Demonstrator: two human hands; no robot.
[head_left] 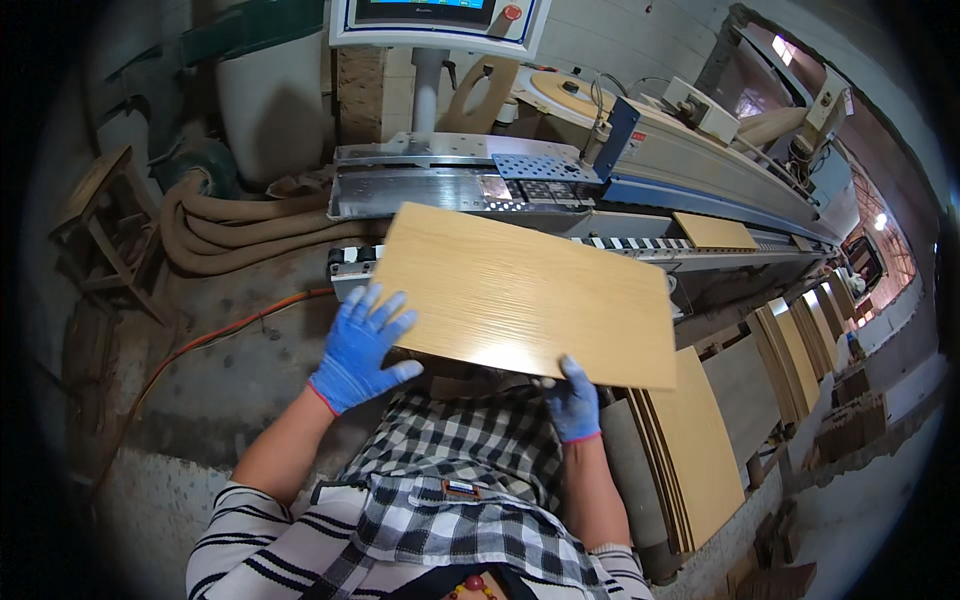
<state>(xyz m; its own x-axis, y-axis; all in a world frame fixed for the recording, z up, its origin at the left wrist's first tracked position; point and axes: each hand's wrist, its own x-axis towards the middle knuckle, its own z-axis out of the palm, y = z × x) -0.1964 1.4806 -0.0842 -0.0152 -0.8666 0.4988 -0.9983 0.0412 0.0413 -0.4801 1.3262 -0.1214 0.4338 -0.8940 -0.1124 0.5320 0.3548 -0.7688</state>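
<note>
A rectangular wood-grain board (520,300) with a glossy, light tan face is held tilted in front of my body. My right hand (575,402), in a blue glove, grips its near edge toward the right, thumb on top and the other fingers hidden underneath. At the board's near left corner is my left hand (358,350), also gloved in blue, with fingers spread and not wrapped round it. The fingertips overlap the board's edge; whether they press on it I cannot tell. Beyond the board runs a long machine (430,190) with a metal bed and a roller track (352,255).
Another tan board (715,232) lies on the track farther right. Stacked boards (700,440) stand close by my right side, with more stacks (790,350) behind. A control panel (440,22) rises above the machine. Thick hoses (215,235), a wooden stool (118,240) and an orange cable (215,338) are at left.
</note>
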